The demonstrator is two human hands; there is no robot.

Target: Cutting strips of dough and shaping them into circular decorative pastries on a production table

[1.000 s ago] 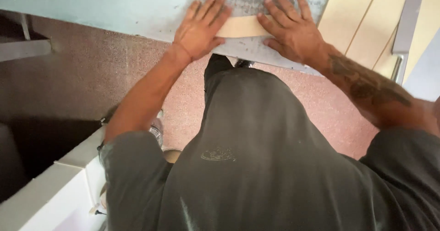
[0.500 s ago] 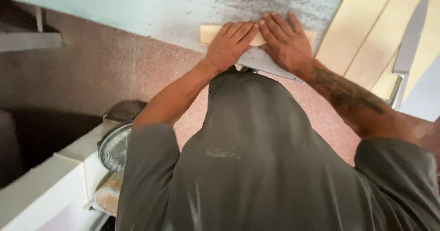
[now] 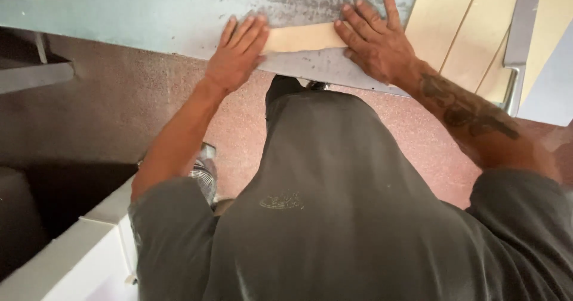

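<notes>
Nearest the camera, the person's grey shirt (image 3: 334, 217) fills the lower view, with the speckled pink floor (image 3: 412, 151) beyond it. A white box edge (image 3: 71, 259) sits off to the left of the dough roll, well below it in the picture, and a round metal fan-like thing (image 3: 200, 172) peeks out by the left elbow.

Up at the table (image 3: 149, 14), grey-blue and dusted with flour, lies the dough roll (image 3: 301, 37), pale and long, right along the near edge. The left hand (image 3: 236, 56) presses flat on the roll's left end, fingers (image 3: 245, 32) spread and straight, not clasping anything. The right hand (image 3: 376, 41) covers the right end, its fingers (image 3: 364, 21) splayed wide too, palm down on the dough. The middle of the roll shows bare between them.

This looks like the rolling-out step: both palms working the dough into a longer rope. The next move, by my reading, calls for even pressure from both palms while they travel outward, so the rope thins evenly and does not slip off the near edge.

Right of the roll lie pale dough strips (image 3: 459, 32), side by side, with a metal blade (image 3: 520, 26) across them.
</notes>
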